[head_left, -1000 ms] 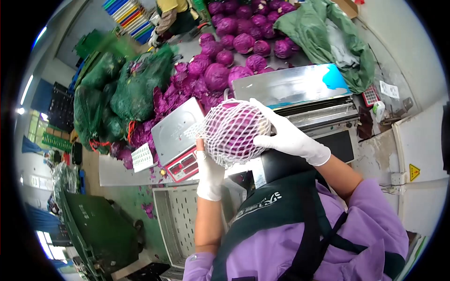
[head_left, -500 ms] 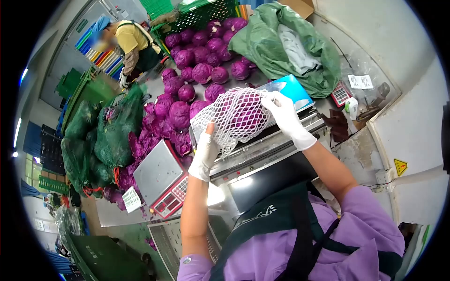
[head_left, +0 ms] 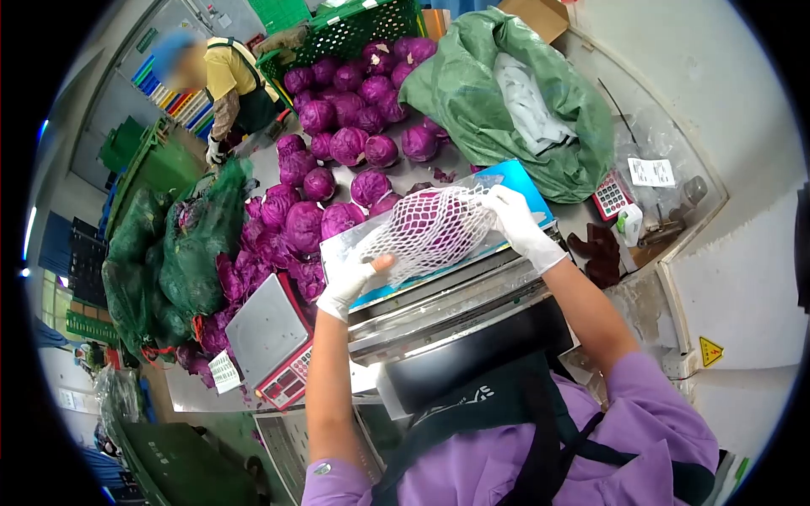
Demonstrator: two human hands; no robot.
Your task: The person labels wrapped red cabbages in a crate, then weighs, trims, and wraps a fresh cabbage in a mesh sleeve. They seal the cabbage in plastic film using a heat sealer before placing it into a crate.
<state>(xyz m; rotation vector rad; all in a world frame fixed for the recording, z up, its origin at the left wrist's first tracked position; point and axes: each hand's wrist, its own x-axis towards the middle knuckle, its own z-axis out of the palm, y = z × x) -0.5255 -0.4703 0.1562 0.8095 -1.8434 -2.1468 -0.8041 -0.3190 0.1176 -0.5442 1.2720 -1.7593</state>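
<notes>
Both hands are gloved in white and meet on one red cabbage (head_left: 437,218) sleeved in a white foam net (head_left: 396,244). It lies on the blue-filmed top plate (head_left: 515,179) of the steel wrapping machine (head_left: 447,308), close to the plate's near edge. From where I stand, the right hand (head_left: 516,221) is cupped over the cabbage's right end, fingers curled around it. The left hand (head_left: 350,282) grips the slack tail of net at the plate's left corner, thumb pressed on top. So the bundle's long axis runs from the left hand up and right to the right hand, and the right hand is the nearer one to the head itself. Left of the machine sits a weighing scale (head_left: 263,333). Loose red cabbages (head_left: 337,143) are heaped at the far side, beside a green sack (head_left: 498,84). A co-worker (head_left: 232,80) bends at the table's far corner.
</notes>
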